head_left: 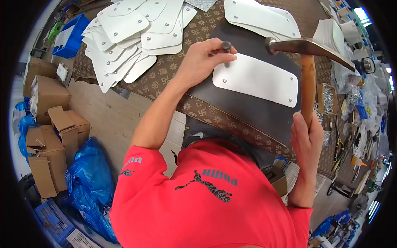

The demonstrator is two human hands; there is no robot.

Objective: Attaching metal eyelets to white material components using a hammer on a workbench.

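Observation:
My left hand [200, 60] pinches a short dark metal punch [226, 48], held upright over the far left corner of a white panel [256, 78]. The panel has rounded corners and silvery rivets showing at the other corners. It lies on a dark mat [256, 115]; the thumb rests close to its edge. To the right, my right hand [307, 138] is wrapped round the wooden handle of a hammer [307, 78]. Its metal head is raised above the mat, right of the panel. The punch's lower tip is partly hidden by my fingers.
A heap of riveted white panels [128, 35] covers the table's far left; a smaller stack [262, 18] lies at the far side. On the right stand a box of small metal parts [327, 99] and cluttered tools. Cardboard boxes [51, 95] and a blue bag [91, 177] sit left on the floor.

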